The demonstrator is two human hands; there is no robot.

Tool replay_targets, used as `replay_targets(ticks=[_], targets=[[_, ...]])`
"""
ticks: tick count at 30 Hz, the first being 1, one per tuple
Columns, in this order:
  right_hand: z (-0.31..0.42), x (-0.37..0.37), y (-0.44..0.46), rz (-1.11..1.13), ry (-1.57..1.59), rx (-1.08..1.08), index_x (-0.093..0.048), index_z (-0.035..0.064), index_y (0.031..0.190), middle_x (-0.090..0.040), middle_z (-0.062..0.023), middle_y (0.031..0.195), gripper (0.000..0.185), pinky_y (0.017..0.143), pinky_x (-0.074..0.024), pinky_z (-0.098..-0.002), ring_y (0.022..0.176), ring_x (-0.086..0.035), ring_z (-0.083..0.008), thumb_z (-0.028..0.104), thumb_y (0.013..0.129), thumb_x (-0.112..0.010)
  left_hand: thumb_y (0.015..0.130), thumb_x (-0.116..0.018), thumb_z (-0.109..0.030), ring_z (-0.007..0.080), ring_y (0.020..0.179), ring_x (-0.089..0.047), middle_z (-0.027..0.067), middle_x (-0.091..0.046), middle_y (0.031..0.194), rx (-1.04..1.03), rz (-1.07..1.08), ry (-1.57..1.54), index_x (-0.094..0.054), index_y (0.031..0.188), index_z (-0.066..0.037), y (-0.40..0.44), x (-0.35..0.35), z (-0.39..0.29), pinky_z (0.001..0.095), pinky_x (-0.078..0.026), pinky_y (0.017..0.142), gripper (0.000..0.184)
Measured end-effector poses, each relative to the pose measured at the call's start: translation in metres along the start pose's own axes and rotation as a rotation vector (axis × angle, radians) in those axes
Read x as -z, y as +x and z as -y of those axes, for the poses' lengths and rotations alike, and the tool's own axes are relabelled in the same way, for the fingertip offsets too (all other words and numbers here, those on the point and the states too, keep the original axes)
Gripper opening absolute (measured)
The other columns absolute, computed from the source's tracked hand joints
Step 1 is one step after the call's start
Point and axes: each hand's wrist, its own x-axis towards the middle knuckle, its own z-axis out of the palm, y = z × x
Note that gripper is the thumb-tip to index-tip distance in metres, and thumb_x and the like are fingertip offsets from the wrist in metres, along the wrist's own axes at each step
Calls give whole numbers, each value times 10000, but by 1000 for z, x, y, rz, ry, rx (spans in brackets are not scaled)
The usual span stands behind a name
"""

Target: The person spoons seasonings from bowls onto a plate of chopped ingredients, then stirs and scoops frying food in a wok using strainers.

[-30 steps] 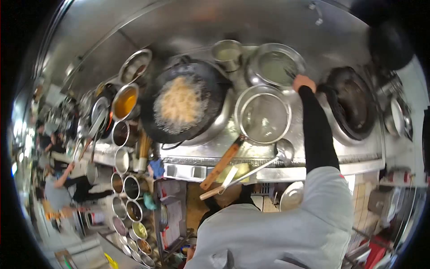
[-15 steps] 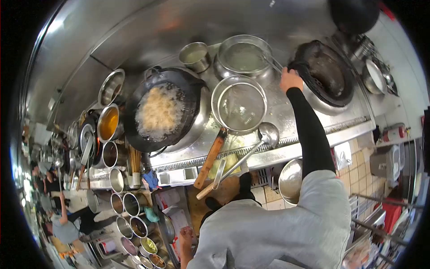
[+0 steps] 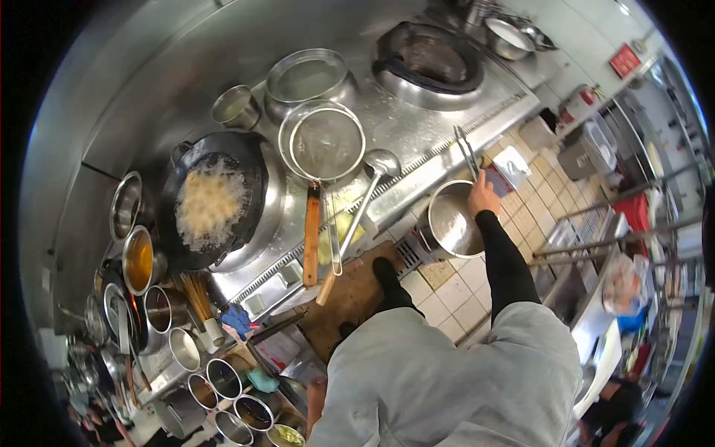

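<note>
My right hand is closed around the handle end of metal tongs, which point up and away toward the stove edge. The hand is over the right rim of a large steel pot below the counter. My left hand hangs low beside my body, mostly hidden, and its fingers cannot be made out. To the left, pale food bubbles in oil in a black wok. A wooden-handled strainer and a ladle lie on the counter edge.
Behind the strainer stand a wide pot and a small pot of liquid. Another black wok sits on the far-right burner. Several seasoning tins crowd the lower left, near an amber-liquid bowl. A metal rack is at right.
My right hand has left the wide pot at the back and swung toward me with the tongs, over the low steel pot. The view has turned to the right. My left hand shows less.
</note>
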Motion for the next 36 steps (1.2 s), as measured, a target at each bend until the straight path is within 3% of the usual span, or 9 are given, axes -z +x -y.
replay_targets(ticks=[4,5,7,9,12,19,30,33,36], targets=[[27,12,-84,-319,468,8,-501,27,1313,-649,-289,1063,478,797,-504,-522,929,-645,-452,375,986,-517,947,-623,-277,292,1016,-662,165,-691,1086,-333,-165,-172,-653,1133,-39,57,28,-29,383,-501,919,303],[36,12,-108,-289,623,-75,-519,4,1291,-666,-234,954,490,700,-535,-469,829,-678,-393,388,987,-536,955,-629,-253,272,1007,-660,152,-683,1097,-549,-222,-274,-633,1176,-38,32,54,-81,359,-505,908,308],[67,27,-164,66,1508,-384,-544,37,1082,-587,-78,787,290,512,-522,-333,609,-634,-218,317,1007,-528,974,-616,-237,236,978,-666,133,-684,1091,-623,-85,-403,-622,1208,-47,3,79,-162,335,-517,876,303],[103,48,-230,255,2036,-537,-509,23,996,-601,-123,801,209,595,-557,-385,679,-646,-270,231,1013,-487,962,-637,-207,197,934,-668,134,-689,1053,-786,-11,-491,-620,1218,-55,-28,90,-229,321,-523,839,298],[140,60,-304,531,2375,-712,-501,63,981,-558,-101,853,148,665,-518,-420,763,-596,-258,192,1032,-450,944,-660,-177,159,843,-672,118,-698,953,-968,37,-660,-627,1179,-57,-50,77,-297,314,-531,768,266],[138,36,-355,496,2225,-944,-482,73,929,-496,-72,796,216,599,-468,-388,692,-517,-216,267,1024,-500,870,-720,-121,189,689,-670,103,-683,835,-1072,-111,-457,-655,941,-34,-58,49,-307,318,-525,634,130],[123,15,-343,516,1947,-1167,-423,81,887,-381,-56,692,283,430,-368,-339,530,-441,-195,290,988,-583,840,-723,-86,136,616,-603,52,-630,732,-1103,-66,-335,-684,874,-53,-72,35,-330,286,-498,597,62],[109,-2,-335,599,1854,-1097,-479,63,891,-466,-80,715,288,442,-405,-354,575,-517,-200,312,978,-597,874,-713,-120,112,630,-599,36,-634,735,-1011,60,-382,-670,909,-41,-73,31,-330,277,-501,606,96],[65,-21,-308,562,1042,-576,-586,2,935,-629,-179,826,342,558,-510,-436,706,-647,-292,341,946,-623,914,-690,-159,100,650,-600,28,-647,758,-789,244,-544,-645,978,-29,-58,19,-308,271,-505,620,152]])
